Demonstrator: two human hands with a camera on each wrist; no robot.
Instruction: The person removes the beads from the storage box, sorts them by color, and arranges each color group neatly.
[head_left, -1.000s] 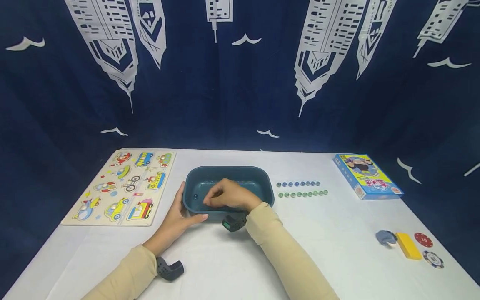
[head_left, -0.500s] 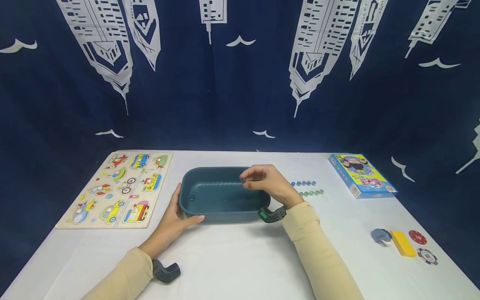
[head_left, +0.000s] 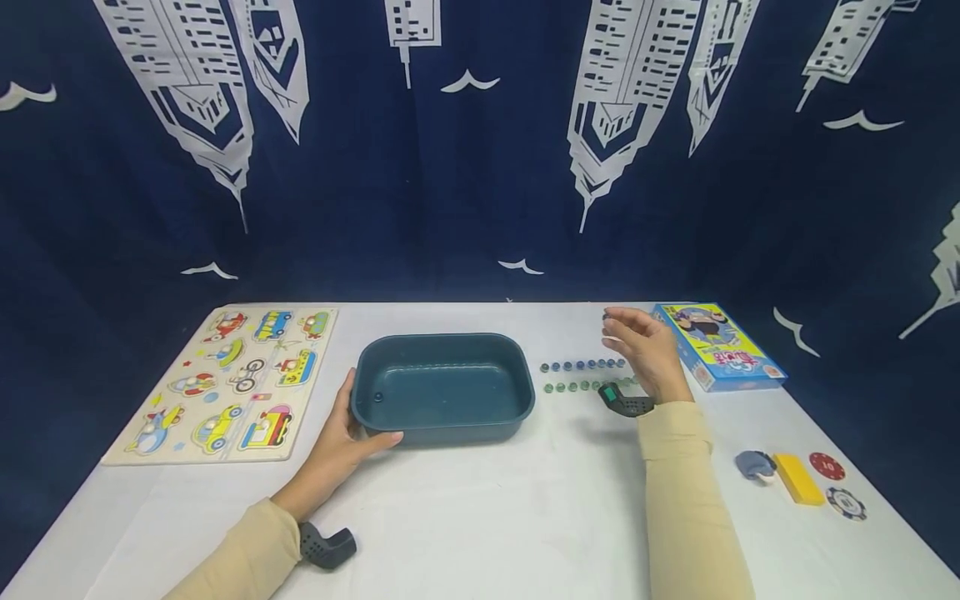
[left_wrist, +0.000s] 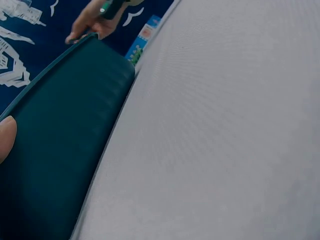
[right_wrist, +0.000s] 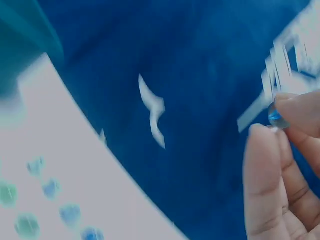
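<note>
My left hand (head_left: 333, 446) rests against the left front corner of a dark teal plastic tub (head_left: 442, 434), thumb stretched along the front wall and fingers along the left side. In the left wrist view that thumb (left_wrist: 6, 137) lies on the wall near the rim. My right hand (head_left: 647, 348) is raised over the right side of the table and pinches a blue glass marble (right_wrist: 276, 117) between thumb and fingertips. One small marble (head_left: 378, 397) lies on the tub's floor at the left. A row of blue marbles (head_left: 580, 365) and a row of green marbles (head_left: 573, 387) lie right of the tub.
A wooden picture puzzle board (head_left: 225, 383) lies to the left. At the right are a blue and yellow box (head_left: 723, 346), a grey-blue lump (head_left: 753, 465), a yellow block (head_left: 798, 479), a red chip (head_left: 827, 466) and a black-and-white chip (head_left: 847, 503). A dark blue curtain (head_left: 420, 183) hangs behind.
My right hand has lifted out of the tub with a blue marble and moved right, beyond most of the marble rows. The left hand stays at the tub's corner; the head view shifts slightly.
</note>
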